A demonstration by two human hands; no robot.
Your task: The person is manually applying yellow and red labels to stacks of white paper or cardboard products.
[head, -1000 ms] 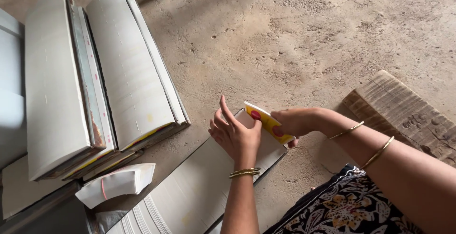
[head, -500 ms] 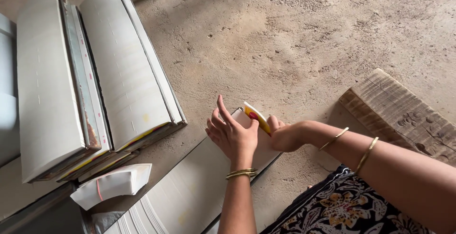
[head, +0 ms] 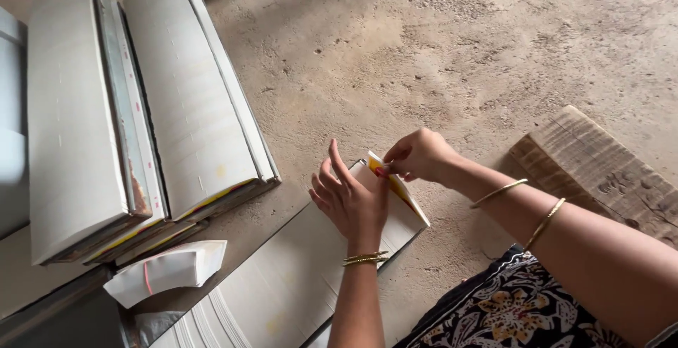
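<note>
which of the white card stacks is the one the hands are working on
The flat stack in front of the person, lower centre. The left hand presses on it while the right hand lifts its corner. The two big stacks further left lie untouched.

Tall card stacks (head: 141, 108) lean together on concrete floor (head: 438, 58). Small folded white bundle (head: 169, 270) lies just below stacks. Wooden plank (head: 600, 171) well right of stacks.
</note>
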